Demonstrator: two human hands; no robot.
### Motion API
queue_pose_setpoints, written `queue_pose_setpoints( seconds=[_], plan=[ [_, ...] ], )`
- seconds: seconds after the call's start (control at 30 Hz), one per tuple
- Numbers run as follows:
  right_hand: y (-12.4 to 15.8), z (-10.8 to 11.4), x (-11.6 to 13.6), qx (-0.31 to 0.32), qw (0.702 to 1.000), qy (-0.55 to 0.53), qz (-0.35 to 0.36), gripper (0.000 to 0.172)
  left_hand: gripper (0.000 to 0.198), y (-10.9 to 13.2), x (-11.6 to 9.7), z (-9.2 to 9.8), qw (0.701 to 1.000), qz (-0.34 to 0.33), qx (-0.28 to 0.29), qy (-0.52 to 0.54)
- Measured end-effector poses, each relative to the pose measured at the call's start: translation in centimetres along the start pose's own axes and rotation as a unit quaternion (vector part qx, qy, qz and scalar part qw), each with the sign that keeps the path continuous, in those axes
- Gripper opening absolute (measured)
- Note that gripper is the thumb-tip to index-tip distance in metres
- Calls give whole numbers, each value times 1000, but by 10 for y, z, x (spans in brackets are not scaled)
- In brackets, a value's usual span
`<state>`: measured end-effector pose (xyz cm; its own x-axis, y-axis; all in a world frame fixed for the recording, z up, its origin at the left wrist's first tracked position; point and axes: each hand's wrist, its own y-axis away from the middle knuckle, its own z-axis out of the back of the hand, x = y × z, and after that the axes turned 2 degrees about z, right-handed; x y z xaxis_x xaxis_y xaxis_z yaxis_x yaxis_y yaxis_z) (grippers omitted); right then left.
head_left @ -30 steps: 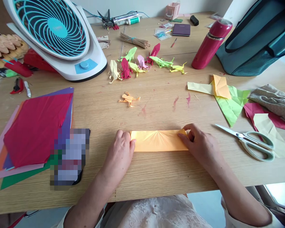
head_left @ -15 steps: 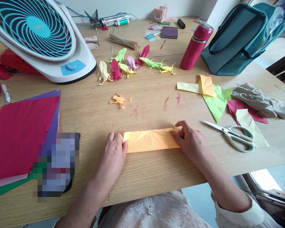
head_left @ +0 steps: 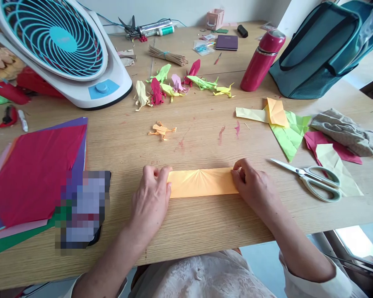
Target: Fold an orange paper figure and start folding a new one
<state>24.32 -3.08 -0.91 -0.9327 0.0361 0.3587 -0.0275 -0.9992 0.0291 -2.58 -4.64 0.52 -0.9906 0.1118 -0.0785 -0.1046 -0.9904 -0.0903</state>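
A folded strip of orange paper [head_left: 202, 184] lies across the table before me, with creases fanning out from the middle of its far edge. My left hand [head_left: 153, 190] pinches its left end between thumb and fingers. At the right end, my right hand [head_left: 251, 182] grips the paper with curled fingers and thumb; the ends are partly covered by the hands. A small orange paper frog [head_left: 162, 130] sits beyond the strip. Scissors [head_left: 311, 176] with pale green handles lie to the right of my right hand, blades pointing left.
Several folded paper figures [head_left: 157, 92] stand farther back, between a fan [head_left: 112, 89] and a red flask [head_left: 261, 64]. Coloured paper sheets [head_left: 37, 169] and a blurred phone [head_left: 87, 207] are at left. Paper scraps [head_left: 289, 132], a grey cloth [head_left: 345, 130] and a teal bag [head_left: 313, 58] occupy the right.
My left fingers have shifted on the strip's left end, the index finger now lying along the far corner. My right hand keeps its grip. The whole view has shifted slightly.
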Motion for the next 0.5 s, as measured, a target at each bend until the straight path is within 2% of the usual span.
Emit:
queue_pose_setpoints(
  seconds=[0.13,0.27,0.37,0.5],
  plan=[
    [0,-1,-1,-13,1000,0,10,14,57,-3,7,-4,992,-115,-31,-31],
    [1,-2,-1,-21,1000,-7,19,15,78,-9,5,-1,971,-234,-12,-42],
    [1,-2,-1,-27,999,-12,27,15,78,-14,-1,4,960,-276,27,-46],
    [1,-2,-1,-25,999,-8,24,16,73,-20,-4,9,952,-289,73,-70]
  ],
)
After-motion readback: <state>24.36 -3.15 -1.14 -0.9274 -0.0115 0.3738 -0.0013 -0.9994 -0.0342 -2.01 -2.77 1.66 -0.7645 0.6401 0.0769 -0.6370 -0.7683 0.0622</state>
